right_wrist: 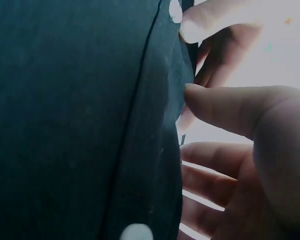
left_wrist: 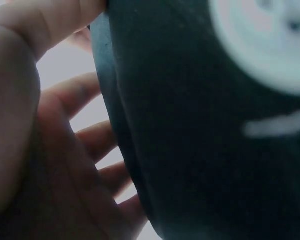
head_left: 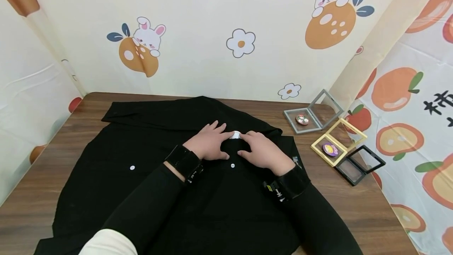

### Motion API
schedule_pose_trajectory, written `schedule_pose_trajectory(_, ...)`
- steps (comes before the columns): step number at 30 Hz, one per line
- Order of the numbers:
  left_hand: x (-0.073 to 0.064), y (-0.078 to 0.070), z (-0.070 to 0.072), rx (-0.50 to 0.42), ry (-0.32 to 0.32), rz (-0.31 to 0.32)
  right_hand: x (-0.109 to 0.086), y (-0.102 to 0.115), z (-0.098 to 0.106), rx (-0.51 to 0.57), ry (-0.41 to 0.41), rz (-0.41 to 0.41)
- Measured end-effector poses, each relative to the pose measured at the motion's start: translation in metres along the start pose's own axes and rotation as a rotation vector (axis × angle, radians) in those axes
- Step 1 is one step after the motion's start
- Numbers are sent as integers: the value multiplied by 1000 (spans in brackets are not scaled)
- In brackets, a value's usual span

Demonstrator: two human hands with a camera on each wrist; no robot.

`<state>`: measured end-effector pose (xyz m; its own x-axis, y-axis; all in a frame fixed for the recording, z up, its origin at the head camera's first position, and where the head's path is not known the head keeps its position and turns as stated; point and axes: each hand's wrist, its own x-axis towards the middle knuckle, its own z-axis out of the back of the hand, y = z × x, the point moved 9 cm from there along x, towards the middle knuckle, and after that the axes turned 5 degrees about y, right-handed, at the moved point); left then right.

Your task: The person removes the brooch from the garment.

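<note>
A black shirt (head_left: 141,196) with white buttons lies spread over the table, its upper part towards the far edge. My left hand (head_left: 209,143) rests on it near the collar, fingers extended and thumb pointing inward. Facing it from the other side, my right hand (head_left: 265,150) lies on the cloth with its thumb out. Between the hands shows a white label (head_left: 234,134), and below it a small button (head_left: 232,165). Both wrist views show fingertips touching the black cloth. One button (left_wrist: 270,50) looms blurred in the left wrist view; another button (right_wrist: 136,232) appears in the right wrist view.
At the table's right stand three hinged display frames: a grey frame (head_left: 302,131) holding a small colourful oval piece (head_left: 302,119), a yellow frame (head_left: 323,158) with a purple oval piece (head_left: 330,149), and a black frame (head_left: 356,179). Patterned sheets (head_left: 198,66) hang around the wooden table (head_left: 375,211).
</note>
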<state>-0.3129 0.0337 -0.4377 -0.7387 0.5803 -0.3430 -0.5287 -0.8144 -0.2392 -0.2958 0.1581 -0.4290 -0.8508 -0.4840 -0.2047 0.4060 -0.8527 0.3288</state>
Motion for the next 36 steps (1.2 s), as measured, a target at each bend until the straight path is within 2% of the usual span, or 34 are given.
schedule_pose_trajectory(7,3,5,-5,-44,66,38,-1,10,-4,-188,0,-2)
schedule_pose_trajectory(12,2,4,-4,-46,73,45,-3,14,-6,-250,0,-9)
schedule_pose_trajectory(23,1,3,-3,-62,63,48,-7,20,-6,-249,3,-67)
schedule_pose_trajectory(36,0,2,-3,-69,61,39,-8,22,-5,-243,10,-74)
